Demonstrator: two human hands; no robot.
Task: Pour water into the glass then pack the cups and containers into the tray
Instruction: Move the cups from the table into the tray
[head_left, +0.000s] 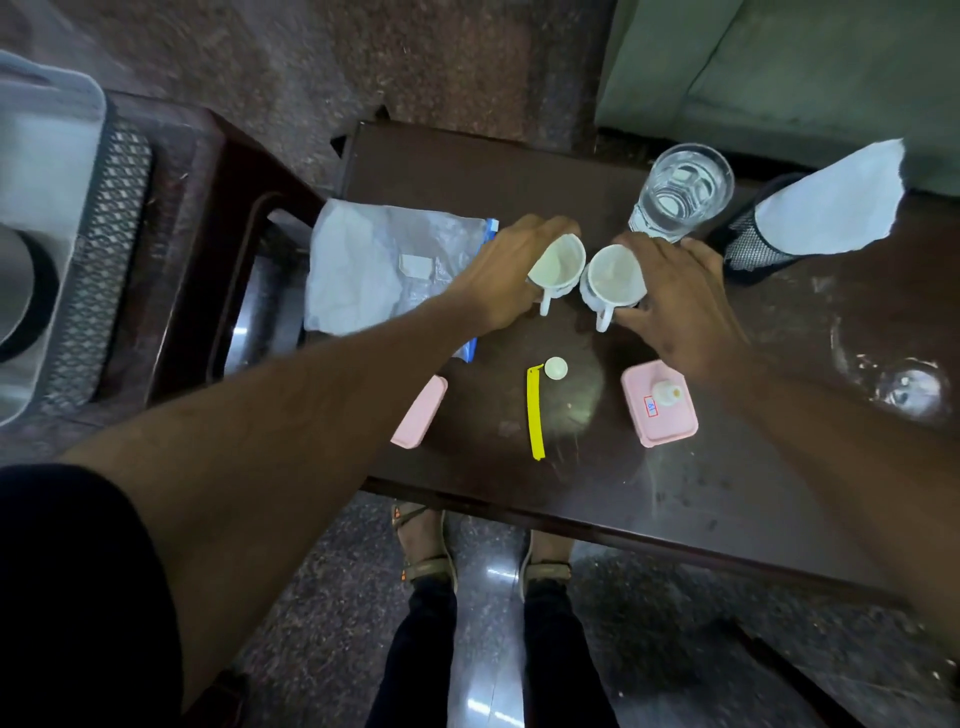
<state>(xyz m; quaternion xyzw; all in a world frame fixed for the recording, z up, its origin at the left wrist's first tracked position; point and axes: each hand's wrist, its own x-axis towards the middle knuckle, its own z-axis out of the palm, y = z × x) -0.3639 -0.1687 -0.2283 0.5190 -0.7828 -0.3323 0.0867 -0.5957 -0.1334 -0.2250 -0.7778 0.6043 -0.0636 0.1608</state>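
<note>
Hands each hold a white cup on the tabletop: left grip around the left cup, right grip around the right cup.

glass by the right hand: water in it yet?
Yes. The glass stands upright, holding clear water; ripples and refraction show inside. Exact level: cannot tell.
</note>
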